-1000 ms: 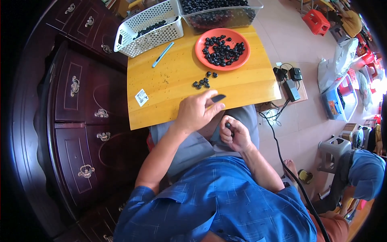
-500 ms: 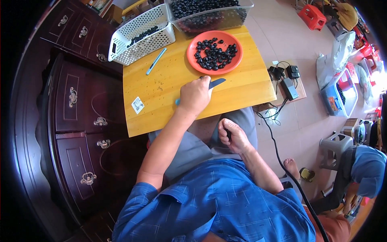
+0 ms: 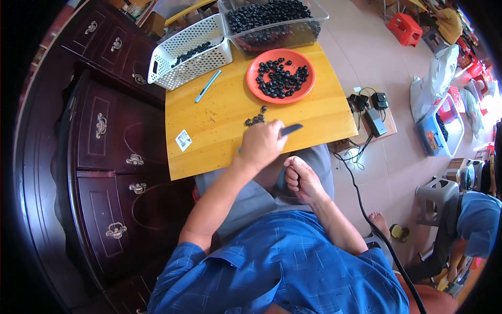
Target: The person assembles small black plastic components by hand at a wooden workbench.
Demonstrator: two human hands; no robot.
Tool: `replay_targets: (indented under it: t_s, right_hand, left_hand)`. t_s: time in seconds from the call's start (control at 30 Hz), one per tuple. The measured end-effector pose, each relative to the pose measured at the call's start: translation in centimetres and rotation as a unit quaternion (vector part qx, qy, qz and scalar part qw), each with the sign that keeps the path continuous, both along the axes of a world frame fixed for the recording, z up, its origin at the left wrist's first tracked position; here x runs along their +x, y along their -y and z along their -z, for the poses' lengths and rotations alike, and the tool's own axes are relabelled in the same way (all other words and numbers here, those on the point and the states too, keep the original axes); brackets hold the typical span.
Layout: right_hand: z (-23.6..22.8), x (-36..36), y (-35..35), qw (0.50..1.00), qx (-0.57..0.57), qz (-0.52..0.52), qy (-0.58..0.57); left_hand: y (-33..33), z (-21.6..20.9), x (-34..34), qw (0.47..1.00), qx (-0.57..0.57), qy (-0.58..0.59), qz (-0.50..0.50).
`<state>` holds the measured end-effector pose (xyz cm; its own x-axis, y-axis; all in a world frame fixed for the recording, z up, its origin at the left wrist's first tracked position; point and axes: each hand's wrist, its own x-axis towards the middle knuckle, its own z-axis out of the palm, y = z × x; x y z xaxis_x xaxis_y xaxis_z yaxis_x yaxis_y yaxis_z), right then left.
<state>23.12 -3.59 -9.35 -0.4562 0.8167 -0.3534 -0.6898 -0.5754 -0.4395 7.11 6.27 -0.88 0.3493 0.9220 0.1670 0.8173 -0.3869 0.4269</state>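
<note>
My left hand is closed around a knife, its dark blade pointing right over the near part of the yellow table. A bit of light blue handle shows behind the fist. Just beyond the hand, several dark round beads lie on the tabletop. A red-orange plate farther back carries many more black beads. My right hand is curled closed above my lap, at the table's near edge. What its fingers hold, if anything, is hidden.
A white perforated basket and a clear bin of black beads stand at the back. A slim light blue tool and a white label lie on the table. Dark cabinets border the left; cables and adapters sit right.
My left hand has moved toward me and slightly right with the knife. A small group of beads now shows on the table beyond it. My right hand stays over my lap.
</note>
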Motion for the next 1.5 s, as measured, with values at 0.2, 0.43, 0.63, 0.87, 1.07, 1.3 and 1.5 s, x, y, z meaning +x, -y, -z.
replay_targets:
  t_s: [0.2, 0.43, 0.63, 0.87, 1.07, 1.3, 1.5]
  right_hand:
    - [-1.8, 0.0, 0.1, 0.999, 0.015, 0.006, -0.04]
    - [-1.4, -0.5, 0.6, 0.996, 0.013, -0.008, -0.083]
    - [-1.4, -0.9, 1.0, 0.996, 0.023, 0.005, -0.082]
    - [-2.2, -1.0, 0.8, 0.997, 0.037, -0.028, -0.06]
    - [-1.4, -1.7, 0.9, 0.994, 0.013, -0.008, -0.107]
    - [-1.8, -1.4, 0.5, 0.991, 0.029, -0.012, -0.132]
    - [-2.0, -1.2, 0.5, 0.993, 0.008, -0.028, -0.118]
  left_hand:
    - [5.3, -0.7, 0.7, 0.98, -0.079, 0.181, 0.009]
    - [7.5, -1.2, 0.1, 0.959, -0.072, 0.272, -0.023]
    - [8.5, -0.3, -1.0, 0.965, -0.001, 0.257, 0.046]
    - [9.0, 0.2, -1.4, 0.959, 0.021, 0.278, 0.04]
    - [9.6, 0.4, -1.9, 0.967, 0.037, 0.251, 0.019]
    - [9.5, -0.6, -2.7, 0.963, 0.001, 0.27, -0.001]
    - [8.3, -1.4, -4.0, 0.976, -0.011, 0.215, 0.033]
